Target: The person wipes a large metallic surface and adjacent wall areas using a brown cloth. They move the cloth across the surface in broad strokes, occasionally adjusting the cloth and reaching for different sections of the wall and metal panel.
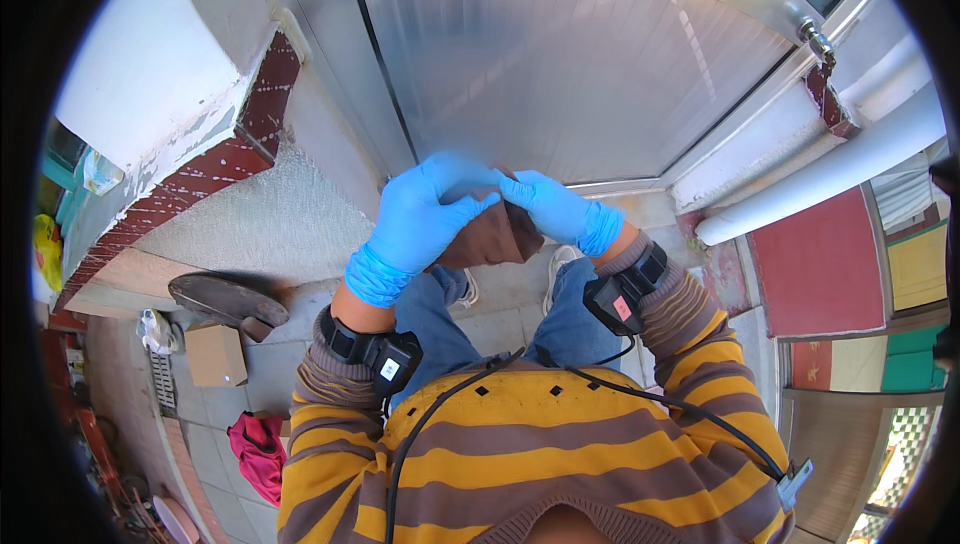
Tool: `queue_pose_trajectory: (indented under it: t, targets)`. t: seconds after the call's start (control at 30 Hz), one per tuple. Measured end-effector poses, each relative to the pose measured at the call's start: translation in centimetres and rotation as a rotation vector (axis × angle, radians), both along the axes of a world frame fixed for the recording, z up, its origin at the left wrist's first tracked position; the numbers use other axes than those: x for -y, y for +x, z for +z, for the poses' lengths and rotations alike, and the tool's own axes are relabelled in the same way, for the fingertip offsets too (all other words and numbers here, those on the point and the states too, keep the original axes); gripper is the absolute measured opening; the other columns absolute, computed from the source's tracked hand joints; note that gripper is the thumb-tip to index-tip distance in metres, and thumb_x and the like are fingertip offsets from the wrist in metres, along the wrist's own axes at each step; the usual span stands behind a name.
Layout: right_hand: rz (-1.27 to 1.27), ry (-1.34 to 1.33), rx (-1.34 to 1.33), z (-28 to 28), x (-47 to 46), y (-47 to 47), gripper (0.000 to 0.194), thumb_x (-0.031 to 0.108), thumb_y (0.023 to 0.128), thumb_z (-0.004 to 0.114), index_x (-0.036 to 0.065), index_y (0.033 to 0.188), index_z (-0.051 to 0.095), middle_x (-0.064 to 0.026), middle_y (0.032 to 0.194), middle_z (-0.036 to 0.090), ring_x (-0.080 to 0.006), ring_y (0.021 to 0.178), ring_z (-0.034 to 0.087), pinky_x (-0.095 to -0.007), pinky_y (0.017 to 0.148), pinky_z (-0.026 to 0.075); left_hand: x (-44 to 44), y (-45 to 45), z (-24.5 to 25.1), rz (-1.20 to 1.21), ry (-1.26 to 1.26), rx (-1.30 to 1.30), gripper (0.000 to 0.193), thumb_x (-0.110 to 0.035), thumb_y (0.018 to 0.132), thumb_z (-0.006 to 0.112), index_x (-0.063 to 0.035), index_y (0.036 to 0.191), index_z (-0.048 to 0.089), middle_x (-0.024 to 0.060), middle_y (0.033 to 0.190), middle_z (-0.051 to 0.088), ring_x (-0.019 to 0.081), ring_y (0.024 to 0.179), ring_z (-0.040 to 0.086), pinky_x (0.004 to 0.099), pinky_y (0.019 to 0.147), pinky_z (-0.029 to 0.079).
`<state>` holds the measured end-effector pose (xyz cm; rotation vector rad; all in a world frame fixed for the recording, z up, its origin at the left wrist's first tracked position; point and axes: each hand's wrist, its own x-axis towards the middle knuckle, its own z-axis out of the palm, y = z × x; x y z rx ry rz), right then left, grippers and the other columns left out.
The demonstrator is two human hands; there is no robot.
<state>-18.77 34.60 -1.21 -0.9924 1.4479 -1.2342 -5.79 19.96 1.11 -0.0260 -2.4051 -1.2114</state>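
A brown cloth hangs bunched between my two gloved hands, in front of the lower part of a metal door. My left hand, in a blue disposable glove, grips the cloth's upper left part with thumb and fingers. On the other side my right hand, gloved the same way, pinches its upper right edge. The fingertips of both hands come close together at the top of the cloth. Part of the cloth is hidden behind the left fingers, which look blurred.
Left of the door, a ledge with dark red tile edging juts out. A cardboard box, a dark oval board and a pink-red cloth lie on the paving. A white pipe slants at the right, below a metal tap.
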Motion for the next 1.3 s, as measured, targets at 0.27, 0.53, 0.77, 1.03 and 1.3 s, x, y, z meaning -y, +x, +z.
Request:
queue_pose_trajectory:
  t: [0.27,0.53,0.77,1.03,1.3]
  targets:
    - [0.053,-0.17,0.003,1.2,1.4,-0.4,0.067,0.056,0.098,0.027,0.002,0.13,0.051,-0.0153,0.12,0.06,-0.021,0.111,0.056,-0.0336,0.099,0.042,1.8,-1.4,0.0,0.305,-0.502,-0.189,0.044,-0.009,0.071,0.077,-0.0093,0.113,0.064,0.0068,0.107,0.061,0.0192,0.088,0.06,0.0289,0.089,0.047]
    - [0.059,-0.054,-0.165,0.7,1.4,-2.0,0.046,0.039,0.095,0.051,0.002,0.12,0.06,-0.0144,0.109,0.065,-0.02,0.095,0.059,-0.0321,0.088,0.047,2.7,-0.4,-1.0,0.12,0.623,0.105,0.017,-0.011,0.084,0.068,-0.0037,0.099,0.067,0.0039,0.095,0.067,0.0111,0.087,0.059,0.0274,0.085,0.047]
    - [-0.073,0.186,-0.544,1.1,0.8,-2.8,0.031,0.018,0.089,0.054,0.002,0.114,0.064,-0.0131,0.093,0.068,-0.0218,0.085,0.062,-0.0327,0.082,0.049,3.5,0.5,0.2,0.144,0.651,-0.036,0.013,-0.006,0.084,0.066,-0.0023,0.097,0.065,0.0017,0.091,0.065,0.0085,0.083,0.059,0.0235,0.077,0.048]
    - [-0.157,0.164,-0.442,6.7,-0.5,-5.9,0.033,0.017,0.087,0.054,-0.002,0.113,0.061,-0.0132,0.076,0.066,-0.0159,0.062,0.063,-0.028,0.056,0.052,4.4,0.5,-0.2,0.248,0.547,-0.081,0.015,-0.007,0.087,0.064,-0.0024,0.101,0.065,0.0036,0.093,0.067,0.0093,0.084,0.06,0.024,0.078,0.048]
    - [0.015,0.172,-0.441,8.6,-0.2,-6.0,0.03,0.013,0.085,0.047,-0.005,0.102,0.064,-0.0101,0.068,0.066,-0.015,0.057,0.062,-0.0264,0.056,0.052,4.2,0.1,0.3,0.206,0.604,-0.105,0.02,-0.017,0.093,0.058,-0.0019,0.105,0.062,0.0042,0.097,0.065,0.0106,0.088,0.058,0.0242,0.08,0.046]
